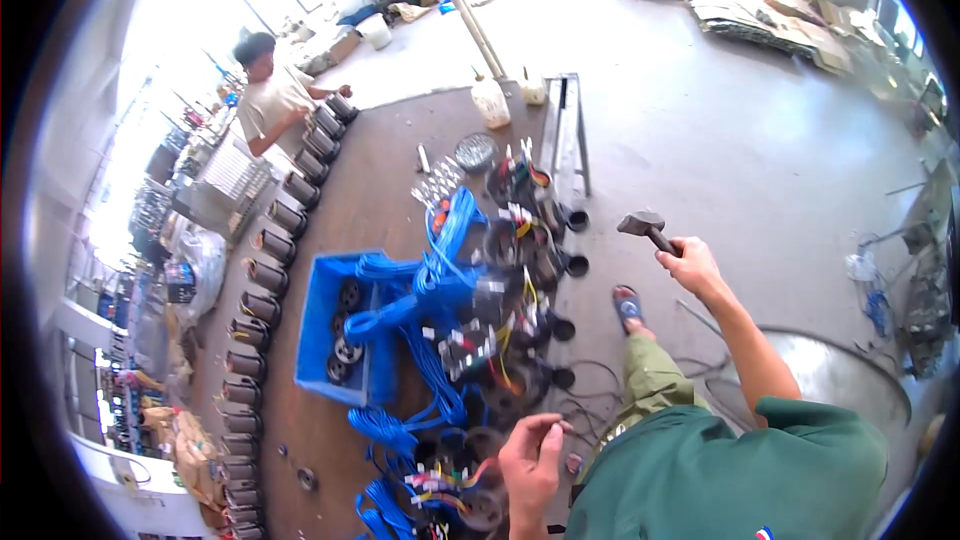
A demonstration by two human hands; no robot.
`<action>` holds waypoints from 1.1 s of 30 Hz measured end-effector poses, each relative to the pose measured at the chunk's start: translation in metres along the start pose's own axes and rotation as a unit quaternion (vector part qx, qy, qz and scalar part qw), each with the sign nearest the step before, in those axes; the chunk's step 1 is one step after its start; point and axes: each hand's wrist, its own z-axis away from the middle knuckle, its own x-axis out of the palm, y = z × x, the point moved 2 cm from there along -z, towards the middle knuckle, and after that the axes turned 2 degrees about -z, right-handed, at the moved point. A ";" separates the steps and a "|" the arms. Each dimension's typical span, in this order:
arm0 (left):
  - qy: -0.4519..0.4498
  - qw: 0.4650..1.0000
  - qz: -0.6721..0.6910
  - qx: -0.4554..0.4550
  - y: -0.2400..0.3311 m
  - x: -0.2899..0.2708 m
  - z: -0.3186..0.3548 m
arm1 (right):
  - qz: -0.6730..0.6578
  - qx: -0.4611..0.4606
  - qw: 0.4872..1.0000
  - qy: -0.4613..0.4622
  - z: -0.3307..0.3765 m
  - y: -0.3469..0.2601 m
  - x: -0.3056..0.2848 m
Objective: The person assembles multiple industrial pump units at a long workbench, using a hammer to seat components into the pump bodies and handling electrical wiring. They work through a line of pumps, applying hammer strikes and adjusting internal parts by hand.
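Observation:
My right hand (692, 268) is closed round the handle of a hammer (645, 224), held out over the floor to the right of the table. The hammer's dark head points left, apart from the motor parts. Low in the view, my left hand (533, 465) is beside the table's near edge, fingers loosely bent and thumb a little apart, with nothing visible in it. Closest to it are round motor housings (484, 508) with coloured wires and white connectors. More wired housings (520, 240) line the table edge, several dark cylindrical ends sticking out to the right.
Coiled blue cables (420, 290) lie across a blue bin (304, 340) holding dark round parts. Along the table's (390, 155) left side runs a row of motors (262, 275), where another person (275, 105) stands. White containers (490, 102) and a metal frame (582, 140) are at the far end. Loose cables (600, 390) trail over the floor.

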 end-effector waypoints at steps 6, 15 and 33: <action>0.155 0.974 -0.140 0.082 0.066 0.061 -0.183 | 0.143 -0.165 0.974 -0.061 -0.279 -0.027 0.068; -0.049 0.834 -0.508 -0.211 0.010 0.043 -0.449 | 0.138 -0.282 0.936 -0.161 -0.436 -0.065 0.165; 0.319 0.715 -0.622 -0.012 0.023 0.066 -0.419 | 0.137 -0.634 0.556 -0.520 -0.347 -0.236 0.160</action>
